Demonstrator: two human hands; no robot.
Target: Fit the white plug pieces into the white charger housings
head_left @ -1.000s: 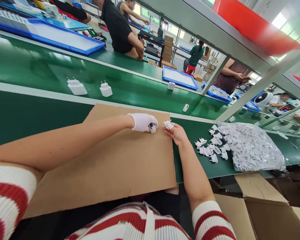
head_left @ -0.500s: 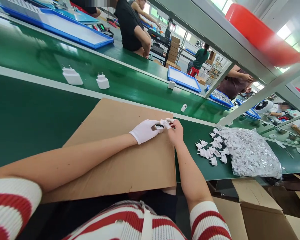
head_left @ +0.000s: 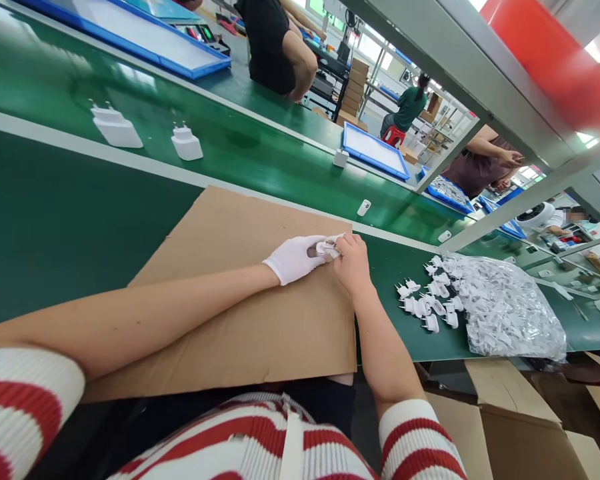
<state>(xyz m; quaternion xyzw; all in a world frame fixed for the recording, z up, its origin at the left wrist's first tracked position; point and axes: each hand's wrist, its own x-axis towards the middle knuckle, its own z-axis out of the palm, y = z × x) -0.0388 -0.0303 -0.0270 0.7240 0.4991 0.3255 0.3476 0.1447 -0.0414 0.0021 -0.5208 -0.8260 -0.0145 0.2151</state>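
My left hand [head_left: 294, 259] wears a white glove and is closed round a small white charger body [head_left: 314, 251] whose dark open end faces right. My bare right hand [head_left: 351, 261] is pinched on a white plug piece [head_left: 329, 247] and presses it against that opening. Both hands meet over the far right corner of a brown cardboard sheet [head_left: 240, 320] lying on the green bench. A loose heap of white plug pieces [head_left: 425, 303] lies on the bench just right of my right hand.
A clear plastic bag of plug pieces [head_left: 500, 307] lies right of the heap. Two white chargers [head_left: 117, 128] [head_left: 187, 143] and smaller white parts [head_left: 341, 157] ride the green conveyor behind. Blue trays [head_left: 375, 149], other seated people and open cardboard boxes [head_left: 525, 420] surround the bench.
My two hands have come together: the right hand carried the plug piece leftward to the charger body in the gloved left hand. The camera view has shifted slightly.
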